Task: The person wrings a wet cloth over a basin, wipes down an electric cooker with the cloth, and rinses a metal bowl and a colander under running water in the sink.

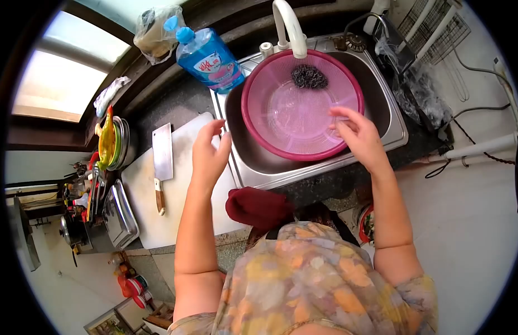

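Observation:
My left hand (210, 149) hovers over the edge between the white cutting board and the sink, thumb apart from the fingers, with nothing in it. My right hand (358, 137) is at the right rim of a pink plastic mesh basket (292, 120), its fingers loosely bent and apart; whether it touches the rim I cannot tell. The round basket sits in the stainless steel sink (253, 166). Inside it, towards the back, lies a dark steel wool scourer (309, 77). A white faucet (292, 28) arches over the basket's back rim.
A cleaver (163, 159) with a wooden handle lies on the cutting board (139, 218). Blue detergent (208, 61) stands behind the sink's left corner. A dark red cloth (259, 207) hangs at the counter's front edge. Metal trays (121, 215) and stacked bowls (120, 145) are at left.

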`<action>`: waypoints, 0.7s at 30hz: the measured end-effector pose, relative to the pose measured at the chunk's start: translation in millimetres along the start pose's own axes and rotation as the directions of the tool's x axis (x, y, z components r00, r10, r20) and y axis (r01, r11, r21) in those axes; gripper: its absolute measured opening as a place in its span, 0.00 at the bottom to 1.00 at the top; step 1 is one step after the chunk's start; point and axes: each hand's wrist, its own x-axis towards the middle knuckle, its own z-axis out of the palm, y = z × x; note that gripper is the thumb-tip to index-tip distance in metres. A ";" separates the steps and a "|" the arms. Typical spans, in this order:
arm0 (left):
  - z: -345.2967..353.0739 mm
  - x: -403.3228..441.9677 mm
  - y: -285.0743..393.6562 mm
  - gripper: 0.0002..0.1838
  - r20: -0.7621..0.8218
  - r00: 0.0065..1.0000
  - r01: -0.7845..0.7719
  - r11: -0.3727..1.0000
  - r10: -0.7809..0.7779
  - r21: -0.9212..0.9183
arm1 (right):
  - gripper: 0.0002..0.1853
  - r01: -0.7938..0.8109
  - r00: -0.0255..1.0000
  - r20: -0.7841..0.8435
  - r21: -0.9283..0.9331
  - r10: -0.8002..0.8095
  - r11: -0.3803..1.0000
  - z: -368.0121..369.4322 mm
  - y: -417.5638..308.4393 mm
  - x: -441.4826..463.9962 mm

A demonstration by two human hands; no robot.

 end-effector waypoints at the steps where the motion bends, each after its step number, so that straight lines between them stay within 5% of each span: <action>1: -7.7 -10.3 -3.0 0.15 -0.012 0.998 -0.063 0.982 0.066 0.178 | 0.12 0.067 0.998 -0.015 -0.096 -0.069 0.993 -3.9 12.5 -6.6; 4: -14.4 -47.0 -32.0 0.17 0.170 0.975 -0.196 0.917 0.144 0.348 | 0.10 -0.091 0.996 -0.027 -0.113 0.088 0.989 -5.4 31.7 -35.0; 9: -22.2 -93.6 -53.8 0.24 0.520 0.849 -0.094 0.943 -0.092 0.321 | 0.07 -0.216 0.976 -0.038 -0.020 0.215 0.976 27.5 68.5 -86.9; 15: -21.5 -95.8 -67.1 0.25 0.616 0.781 -0.065 0.968 -0.102 0.243 | 0.10 -0.329 0.937 -0.157 -0.084 0.313 0.941 96.1 81.2 -146.2; 17: -19.3 -93.7 -77.3 0.22 0.644 0.765 -0.182 0.962 0.007 0.205 | 0.10 -0.269 0.937 -0.261 -0.113 0.232 0.957 120.3 76.3 -162.1; 21: -12.9 -99.4 -85.5 0.18 0.599 0.792 -0.179 0.983 0.122 0.037 | 0.10 -0.310 0.857 -0.439 -0.020 0.270 0.951 165.4 80.9 -208.0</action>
